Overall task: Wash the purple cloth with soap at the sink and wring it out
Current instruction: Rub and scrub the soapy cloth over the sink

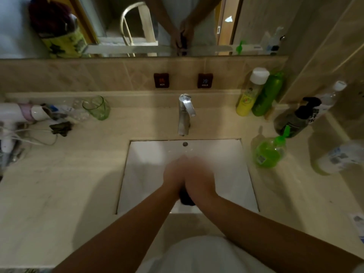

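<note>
Desk, beige marble-patterned stone, carrying the items below, listed left to right.

White and pink hair dryer with trailing white cord, lying at the far left edge.

Green translucent drinking glass, upright, near the back ledge.

Chrome single-lever tap, centred behind the basin; no stream of water can be made out below its spout.

White rectangular undermount sink, set into the desk.

Left hand and right hand, pressed palm against palm above the basin, both motion-blurred. Whether the fingers curl round anything or lie flat cannot be told.

Dark purple cloth, a bunched mass showing just below the joined wrists, over the near part of the basin. It appears to be sandwiched between the palms, though blur hides the contact.

Yellow bottle with white cap and green bottle, leaning together at the back right.

Green pump-top soap dispenser, lying just right of the basin.

Step in hand, as judged: rubbing the cloth between the palms, the scrubbing stage of washing. Lather is not discernible.

Next move, as judged: rinse under the tap, which calls for one hand freed to lift the lever, then a two-handed grip on opposite ends and a counter-twist over the basin so water drains inside it.
</note>
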